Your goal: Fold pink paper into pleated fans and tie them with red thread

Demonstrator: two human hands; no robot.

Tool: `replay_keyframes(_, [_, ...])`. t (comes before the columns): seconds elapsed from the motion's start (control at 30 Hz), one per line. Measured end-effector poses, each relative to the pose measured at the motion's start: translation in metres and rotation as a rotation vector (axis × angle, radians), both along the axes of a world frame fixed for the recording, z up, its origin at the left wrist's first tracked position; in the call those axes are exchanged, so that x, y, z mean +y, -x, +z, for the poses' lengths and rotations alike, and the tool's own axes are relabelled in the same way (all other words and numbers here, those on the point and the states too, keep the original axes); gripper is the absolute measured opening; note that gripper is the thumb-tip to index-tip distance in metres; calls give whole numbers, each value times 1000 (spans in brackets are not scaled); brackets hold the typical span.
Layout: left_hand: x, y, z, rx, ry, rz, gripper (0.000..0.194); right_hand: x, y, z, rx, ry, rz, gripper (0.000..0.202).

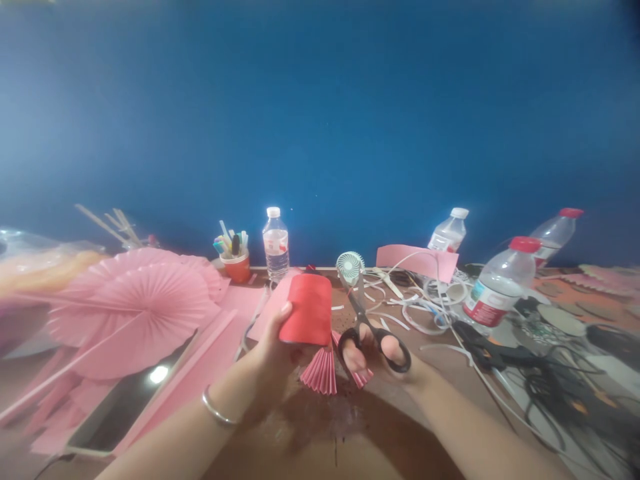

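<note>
Head view: left hand (273,343) is clasping red paper (307,310) mid-frame, right hand (376,357) curling round upward-pointing scissors (361,316) just right of it.

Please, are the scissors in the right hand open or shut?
Open: the black scissors have their blades spread apart above the right hand.

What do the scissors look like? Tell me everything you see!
The scissors have two black loop handles, plastic-looking, and dark, metal-looking blades, parted in a V. They are held above the table, blades pointing up and away, to the right of the red sheet. The right hand grips them, with skin showing inside both loops.
</note>
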State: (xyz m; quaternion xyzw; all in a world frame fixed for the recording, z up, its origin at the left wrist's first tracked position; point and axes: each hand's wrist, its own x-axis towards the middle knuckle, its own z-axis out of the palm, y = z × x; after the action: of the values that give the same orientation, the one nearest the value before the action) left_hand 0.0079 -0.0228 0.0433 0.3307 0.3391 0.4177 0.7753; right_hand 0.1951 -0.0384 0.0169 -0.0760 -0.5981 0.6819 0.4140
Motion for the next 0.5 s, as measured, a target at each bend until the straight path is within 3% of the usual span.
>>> replay_keyframes(0.3, [-7, -7, 0, -34, 21, 0, 51, -2, 3, 4, 40, 37, -5, 60])
replay_keyframes(0.5, [-6, -8, -6, -89, 29, 17, 49, -4, 10, 4, 34, 28, -133, 61])
